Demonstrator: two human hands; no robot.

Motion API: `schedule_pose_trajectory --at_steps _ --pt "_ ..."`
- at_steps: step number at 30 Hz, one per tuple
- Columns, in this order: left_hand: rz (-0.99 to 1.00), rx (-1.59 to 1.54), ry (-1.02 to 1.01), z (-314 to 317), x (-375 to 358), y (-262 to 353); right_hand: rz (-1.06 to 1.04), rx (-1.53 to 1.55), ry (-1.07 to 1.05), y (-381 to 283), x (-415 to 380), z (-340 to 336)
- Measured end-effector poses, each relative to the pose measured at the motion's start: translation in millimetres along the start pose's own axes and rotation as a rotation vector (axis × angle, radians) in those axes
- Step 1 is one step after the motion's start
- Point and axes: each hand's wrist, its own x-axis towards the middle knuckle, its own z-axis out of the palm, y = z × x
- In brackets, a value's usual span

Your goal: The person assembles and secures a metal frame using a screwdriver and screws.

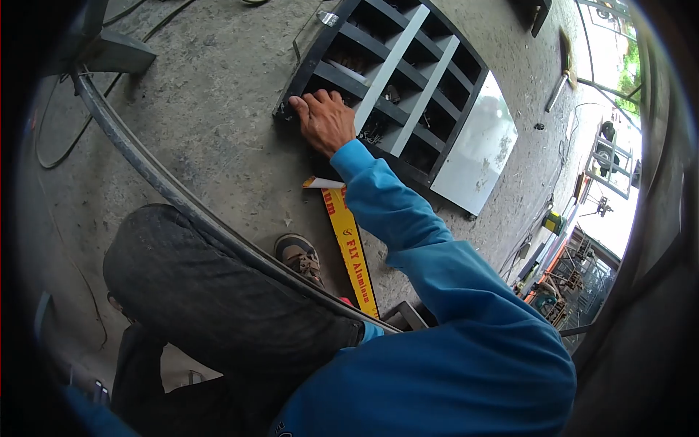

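My right hand, in a blue sleeve, reaches to the near left corner of a dark metal box divided into compartments. The thumb rests by the box's rim, and the other fingers curl down into the corner compartment, where their tips are hidden. Small loose parts, too dark to name, lie in some compartments. Below the wrist, a bar with yellow film printed "FLY Aluminum" lies on the floor, its film peeling at the far end. A long curved metal bar passes over my leg. My left hand is out of view.
A pale flat panel forms the box's right end. My shoe is beside the yellow bar. A metal stand and cables are at upper left. A brush-like tool and piled metal pieces lie to the right.
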Motion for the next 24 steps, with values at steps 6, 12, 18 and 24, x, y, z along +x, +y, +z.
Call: schedule_pose_trajectory --at_steps 6,12,18,24 --pt "-0.013 0.005 0.023 -1.8 -3.0 5.4 -0.155 0.029 0.140 18.4 0.3 0.7" --pt "-0.015 -0.014 0.011 2.9 -8.7 11.6 -0.318 0.092 0.266 27.6 2.4 0.6" --pt "0.005 -0.091 0.042 6.2 -8.1 11.7 0.246 0.583 0.340 22.1 22.2 -18.4" --pt "0.100 -0.196 0.100 -3.9 -3.3 -14.0 0.653 1.200 0.180 38.8 35.3 -45.7"
